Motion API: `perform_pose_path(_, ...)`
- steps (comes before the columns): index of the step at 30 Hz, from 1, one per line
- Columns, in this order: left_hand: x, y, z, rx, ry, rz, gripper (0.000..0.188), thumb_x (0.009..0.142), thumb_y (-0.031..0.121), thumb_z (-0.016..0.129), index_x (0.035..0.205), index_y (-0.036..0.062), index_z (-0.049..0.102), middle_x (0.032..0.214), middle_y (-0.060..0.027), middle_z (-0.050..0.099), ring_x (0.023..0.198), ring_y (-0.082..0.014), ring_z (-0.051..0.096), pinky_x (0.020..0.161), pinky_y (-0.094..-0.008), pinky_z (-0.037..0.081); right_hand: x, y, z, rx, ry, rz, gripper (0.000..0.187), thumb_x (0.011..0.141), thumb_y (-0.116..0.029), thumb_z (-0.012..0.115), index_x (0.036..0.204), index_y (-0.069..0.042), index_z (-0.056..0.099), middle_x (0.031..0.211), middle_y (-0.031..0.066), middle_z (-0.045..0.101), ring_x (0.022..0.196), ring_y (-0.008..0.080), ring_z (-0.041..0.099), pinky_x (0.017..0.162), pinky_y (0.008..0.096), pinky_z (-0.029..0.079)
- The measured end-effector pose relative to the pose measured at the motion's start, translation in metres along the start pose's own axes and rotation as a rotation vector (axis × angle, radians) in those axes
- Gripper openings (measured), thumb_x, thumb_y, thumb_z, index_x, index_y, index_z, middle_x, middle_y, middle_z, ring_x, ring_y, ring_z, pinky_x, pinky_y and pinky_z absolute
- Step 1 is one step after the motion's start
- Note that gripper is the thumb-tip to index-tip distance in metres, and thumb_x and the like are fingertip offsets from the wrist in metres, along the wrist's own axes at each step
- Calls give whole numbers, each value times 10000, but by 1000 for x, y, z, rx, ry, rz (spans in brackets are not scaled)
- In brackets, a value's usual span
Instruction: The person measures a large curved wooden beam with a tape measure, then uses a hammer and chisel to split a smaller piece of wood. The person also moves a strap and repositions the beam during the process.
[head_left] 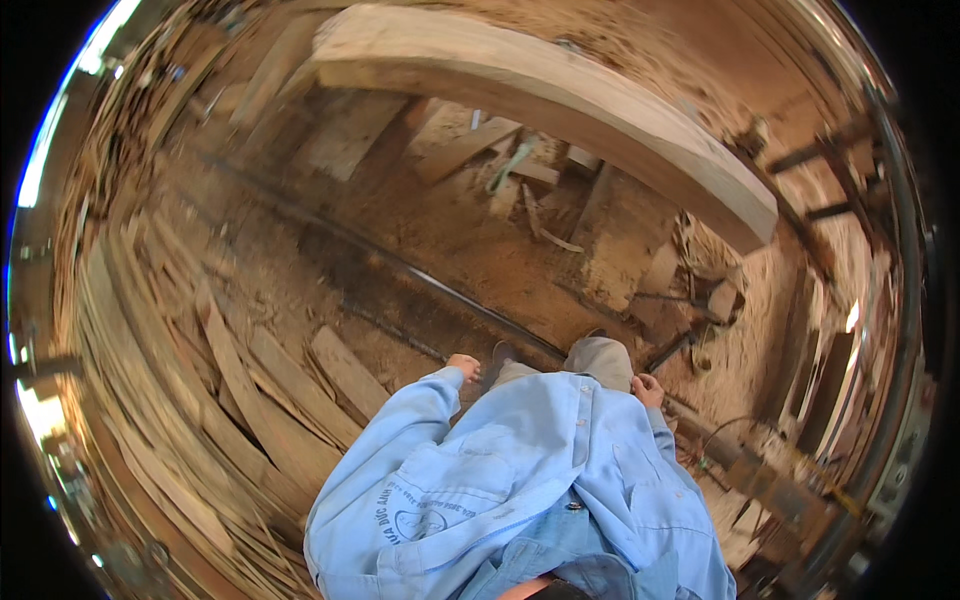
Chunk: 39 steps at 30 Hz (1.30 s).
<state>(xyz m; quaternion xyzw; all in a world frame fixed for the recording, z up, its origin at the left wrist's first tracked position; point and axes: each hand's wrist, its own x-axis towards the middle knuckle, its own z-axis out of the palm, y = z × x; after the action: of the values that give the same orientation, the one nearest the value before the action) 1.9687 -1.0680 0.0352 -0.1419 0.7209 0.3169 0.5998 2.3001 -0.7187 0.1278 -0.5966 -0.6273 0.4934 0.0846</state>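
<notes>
My left hand (465, 367) hangs beside my left leg at the end of a light blue sleeve, its fingers loosely curled with nothing visible in them. On the other side, my right hand (648, 389) is by my right thigh, fingers bent in and small in the picture; no object shows in it. Neither hand touches the wood around me. Ahead lies a thick, pale squared timber (560, 90), raised above the scrap-strewn ground and slanting down to the right. A long metal rail (440, 285) runs along the floor in front of my feet.
Long rough slabs (250, 400) are heaped on the left. Offcuts (490, 150) and sawdust litter the ground beneath the timber. A sawdust mound (690, 50) rises at the far right. Rusty metal framework (840, 170) stands at the right, with a metal beam (770, 485) nearer me.
</notes>
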Motion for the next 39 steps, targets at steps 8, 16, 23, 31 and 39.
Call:
perform_pose_path(8, 25, 129, 22, 447, -40, 77, 332, 871, 359, 598, 790, 44, 663, 704, -39, 648, 538, -131, 582, 482, -281, 464, -1, 66, -21, 456, 219, 520, 301, 818, -131, 680, 1096, -41, 608, 868, 89, 650, 707, 166, 622, 563, 300, 531)
perform_pose_path(16, 15, 272, 166, 990, -103, 334, 464, 844, 482, 565, 828, 35, 689, 785, -116, 675, 680, -222, 638, 595, -344, 504, 65, 126, -36, 582, 222, 799, 323, 809, -147, 692, 1095, -31, 598, 841, 98, 649, 687, 183, 625, 540, 317, 523)
perform_pose_path(23, 37, 422, 377, 1777, -208, 703, 524, 791, 534, 570, 914, 39, 690, 945, -219, 647, 924, -372, 607, 820, -437, 482, 175, 140, -106, 707, 233, 725, 325, 850, -165, 640, 1129, -21, 558, 744, 81, 618, 603, 152, 573, 492, 295, 472)
perform_pose_path(31, 129, 497, 588, 2151, -703, 1270, 461, 808, 457, 602, 1003, 44, 666, 1127, -128, 608, 1142, -307, 489, 975, -400, 363, 281, 209, -125, 742, 461, 753, 362, 810, -196, 671, 1104, -5, 585, 914, 100, 646, 766, 154, 612, 619, 306, 501)
perform_pose_path(39, 296, 438, 652, 2312, -1358, 1486, 508, 823, 378, 598, 1058, -72, 587, 1250, -193, 500, 1301, -315, 325, 1090, -401, 234, 358, 300, -60, 288, 587, 860, 566, 766, -259, 689, 1245, -20, 509, 1160, 195, 596, 1080, 298, 574, 911, 382, 450)
